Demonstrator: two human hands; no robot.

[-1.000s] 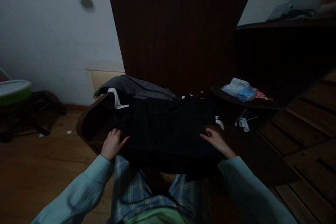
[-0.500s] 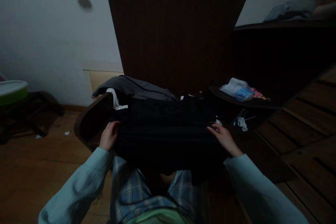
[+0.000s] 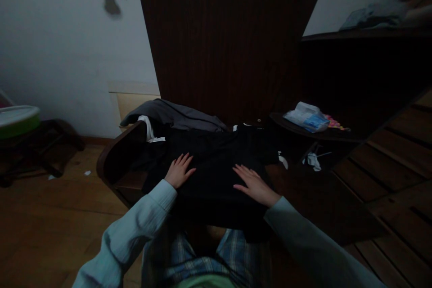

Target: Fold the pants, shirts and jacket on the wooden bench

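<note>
A black garment, which looks like a T-shirt [image 3: 212,180], lies spread over a dark wooden surface and hangs over its near edge. My left hand [image 3: 179,171] rests flat on the left part of the cloth, fingers spread. On the right part lies my right hand [image 3: 254,184], open too, with its fingers stretched out toward the middle. Neither hand grips the fabric. Behind the black cloth a grey garment [image 3: 182,114] is heaped, and a white strip of cloth [image 3: 148,130] shows at its left end.
A curved wooden armrest [image 3: 111,153] bounds the left side. To the right, a low shelf [image 3: 351,135] holds a plastic packet [image 3: 307,117], with a crumpled white piece [image 3: 313,161] below. A green-rimmed tub [image 3: 20,121] stands on a stool at far left. A tall dark panel [image 3: 229,45] rises behind.
Both hands have let go of the black garment's side edges and moved inward, now lying flat on it. The cloth has come down onto the surface, its sides drawn in.
</note>
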